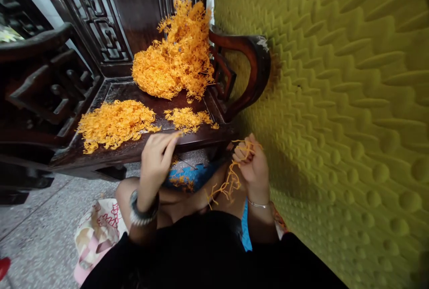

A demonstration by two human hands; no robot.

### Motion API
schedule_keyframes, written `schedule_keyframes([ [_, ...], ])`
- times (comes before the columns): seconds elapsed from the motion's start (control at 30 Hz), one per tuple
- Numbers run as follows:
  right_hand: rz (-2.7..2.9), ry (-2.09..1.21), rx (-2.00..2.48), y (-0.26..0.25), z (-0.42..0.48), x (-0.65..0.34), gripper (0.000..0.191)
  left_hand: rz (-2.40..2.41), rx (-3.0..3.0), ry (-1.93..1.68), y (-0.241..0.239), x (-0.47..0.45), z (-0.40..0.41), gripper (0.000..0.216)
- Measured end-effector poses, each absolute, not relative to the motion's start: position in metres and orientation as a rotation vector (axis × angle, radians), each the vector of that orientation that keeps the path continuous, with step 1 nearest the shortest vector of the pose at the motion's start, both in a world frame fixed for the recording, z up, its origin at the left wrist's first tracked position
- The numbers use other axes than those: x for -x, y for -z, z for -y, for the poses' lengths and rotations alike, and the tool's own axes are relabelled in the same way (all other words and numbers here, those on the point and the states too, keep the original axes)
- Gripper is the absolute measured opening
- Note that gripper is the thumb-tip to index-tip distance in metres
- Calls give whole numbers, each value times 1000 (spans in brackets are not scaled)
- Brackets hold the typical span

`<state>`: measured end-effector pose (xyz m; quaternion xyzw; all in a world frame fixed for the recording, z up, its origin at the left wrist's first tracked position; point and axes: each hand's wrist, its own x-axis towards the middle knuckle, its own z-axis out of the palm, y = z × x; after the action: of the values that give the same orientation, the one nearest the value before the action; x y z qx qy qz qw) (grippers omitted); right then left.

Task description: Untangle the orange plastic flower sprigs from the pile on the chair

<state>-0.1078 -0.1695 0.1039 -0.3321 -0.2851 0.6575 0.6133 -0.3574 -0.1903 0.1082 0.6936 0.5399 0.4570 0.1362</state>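
Observation:
A dark carved wooden chair (140,148) stands in front of me, its seat covered with orange stringy plastic pieces. A tall tangled heap (176,56) rests against the chair back. A flatter pile (112,123) lies at the seat's front left and a small pile (187,118) at the front middle. My left hand (156,161) reaches up to the seat's front edge, fingertips pinched on a small orange piece by the small pile. My right hand (253,166) is closed on a dangling strand of orange pieces (228,186) above my lap.
A yellow-green padded wall with raised bumps (335,101) fills the right side, close to my right arm. A patterned cloth bag (97,231) lies on the speckled floor (40,231) at lower left. Some orange bits sit on blue fabric (187,179) between my knees.

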Motion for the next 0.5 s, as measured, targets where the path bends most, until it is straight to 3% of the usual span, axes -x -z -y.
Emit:
schedule_keyframes([
  [0.2,630,-1507,791,-72,167,118,54,-1868,-2160,-1132,-86,332,70,30],
  [0.5,657,-1395,763,-65,166,131,16,-1959,-2280,-862,-78,311,38,34],
])
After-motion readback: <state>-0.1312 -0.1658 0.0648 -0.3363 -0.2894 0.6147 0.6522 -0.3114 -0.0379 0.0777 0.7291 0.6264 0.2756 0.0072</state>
